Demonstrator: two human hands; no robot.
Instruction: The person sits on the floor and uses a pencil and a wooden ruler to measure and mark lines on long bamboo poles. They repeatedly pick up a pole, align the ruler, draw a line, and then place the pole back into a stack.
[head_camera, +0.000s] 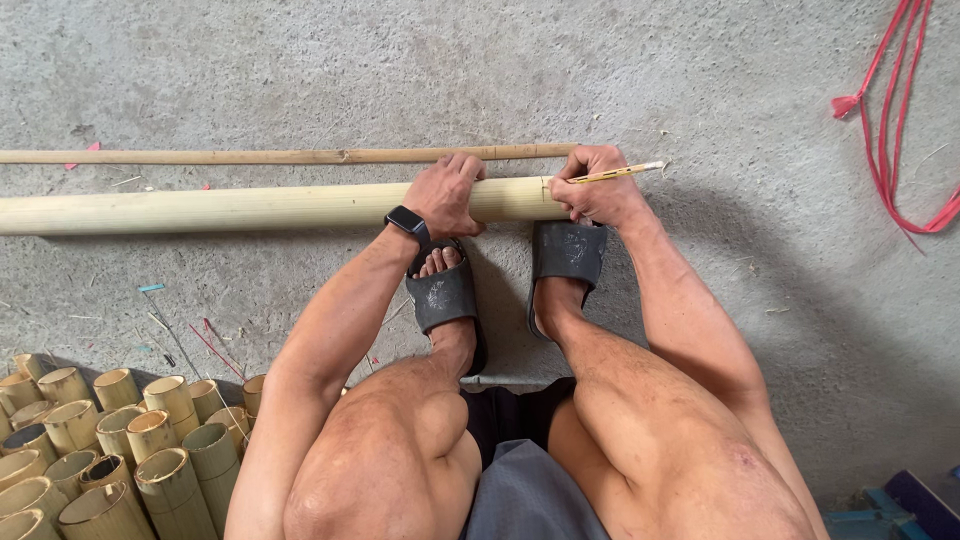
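Note:
A thick pale bamboo pole (220, 209) lies across the concrete floor in front of my feet. My left hand (447, 192), with a dark watch on its wrist, is wrapped over the pole close to its right end. My right hand (598, 186) rests at the pole's right end and holds a yellow pencil (612, 173), its tip touching the pole's end. A thinner bamboo stick (290, 155) lies parallel just beyond the pole. I squat with both feet in dark slippers (446, 297) right behind the pole.
A pile of several short cut bamboo tubes (110, 450) stands at the lower left. A red cord (893, 120) loops on the floor at the upper right. A blue object (890, 505) shows at the lower right corner.

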